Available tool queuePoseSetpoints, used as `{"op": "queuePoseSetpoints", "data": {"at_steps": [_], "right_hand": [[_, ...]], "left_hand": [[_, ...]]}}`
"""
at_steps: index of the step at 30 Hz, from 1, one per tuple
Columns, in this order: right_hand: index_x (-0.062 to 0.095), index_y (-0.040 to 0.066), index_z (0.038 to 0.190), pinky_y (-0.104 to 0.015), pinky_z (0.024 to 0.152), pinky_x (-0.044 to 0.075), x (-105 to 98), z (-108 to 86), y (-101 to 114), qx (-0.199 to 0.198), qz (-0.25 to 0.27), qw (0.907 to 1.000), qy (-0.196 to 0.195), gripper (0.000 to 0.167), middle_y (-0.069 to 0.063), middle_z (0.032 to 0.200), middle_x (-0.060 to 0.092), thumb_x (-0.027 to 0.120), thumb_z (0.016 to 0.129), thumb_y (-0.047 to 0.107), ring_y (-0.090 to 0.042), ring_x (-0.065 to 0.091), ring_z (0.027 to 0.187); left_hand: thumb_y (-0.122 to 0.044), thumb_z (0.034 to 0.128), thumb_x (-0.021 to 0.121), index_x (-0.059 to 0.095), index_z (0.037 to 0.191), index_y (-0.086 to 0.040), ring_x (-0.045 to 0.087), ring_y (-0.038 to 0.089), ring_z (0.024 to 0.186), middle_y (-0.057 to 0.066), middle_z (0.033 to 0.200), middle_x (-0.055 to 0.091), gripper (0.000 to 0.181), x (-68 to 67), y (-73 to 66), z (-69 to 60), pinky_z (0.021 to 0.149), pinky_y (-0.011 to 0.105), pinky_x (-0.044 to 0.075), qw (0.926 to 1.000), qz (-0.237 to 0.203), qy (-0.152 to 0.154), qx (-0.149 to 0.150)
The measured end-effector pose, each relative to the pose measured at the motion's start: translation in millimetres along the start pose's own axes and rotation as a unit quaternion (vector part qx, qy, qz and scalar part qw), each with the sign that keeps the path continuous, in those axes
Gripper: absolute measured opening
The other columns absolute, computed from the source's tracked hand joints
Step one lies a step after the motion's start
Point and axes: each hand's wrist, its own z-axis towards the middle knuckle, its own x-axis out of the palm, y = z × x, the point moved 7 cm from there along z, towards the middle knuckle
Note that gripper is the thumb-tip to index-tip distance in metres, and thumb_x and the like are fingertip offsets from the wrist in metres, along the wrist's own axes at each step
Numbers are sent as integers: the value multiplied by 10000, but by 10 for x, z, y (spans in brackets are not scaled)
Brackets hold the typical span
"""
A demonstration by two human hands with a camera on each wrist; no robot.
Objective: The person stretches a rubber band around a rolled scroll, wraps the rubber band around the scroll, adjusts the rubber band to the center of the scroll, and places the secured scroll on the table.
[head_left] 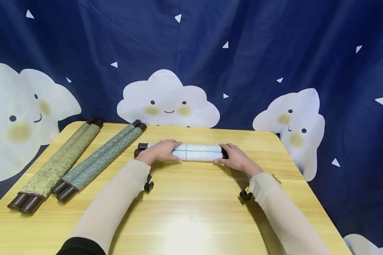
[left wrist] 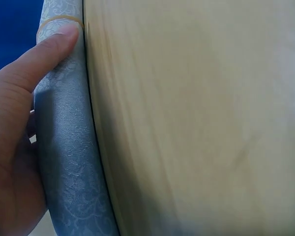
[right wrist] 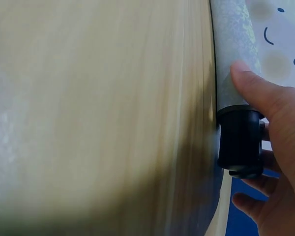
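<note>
A light blue rolled scroll [head_left: 198,152] with two dark-ended rollers lies across the far middle of the table. My left hand [head_left: 162,151] grips it left of centre, the thumb on the near roll and the fingers over the far side. In the left wrist view that thumb touches a thin tan band [left wrist: 59,18] round the scroll. My right hand [head_left: 237,159] holds the scroll's right end; in the right wrist view its thumb presses the pale cloth just above the dark end knob [right wrist: 241,142]. The farther fingertips are partly hidden behind the scroll.
To the left, a teal patterned scroll [head_left: 105,154] and a yellow-green patterned scroll [head_left: 59,159] lie slanted on the wooden table [head_left: 191,198]. A dark blue curtain [head_left: 191,42] printed with clouds hangs behind the table's far edge.
</note>
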Motion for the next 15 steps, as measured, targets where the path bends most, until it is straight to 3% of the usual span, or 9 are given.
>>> {"op": "queuePoseSetpoints", "data": {"at_steps": [7, 15], "right_hand": [[364, 49, 1500, -515, 1098, 335, 52, -23, 25, -104, -69, 9999, 58, 881, -200, 1482, 401, 668, 860, 572, -382, 369, 1358], [385, 41, 1487, -527, 1091, 338, -24, -64, 8, -156, -86, 9997, -158, 861, -209, 1468, 413, 671, 862, 561, -394, 375, 1347]], "left_hand": [[-565, 822, 717, 353, 1514, -67, 476, 307, 1272, 161, 1440, 463, 927, -37, 54, -73, 1092, 455, 359, 9998, -195, -72, -33], [-536, 854, 697, 412, 1489, -78, 469, 326, 1289, 147, 1442, 477, 833, -58, 47, -73, 1089, 466, 362, 9994, -19, -335, 99]]}}
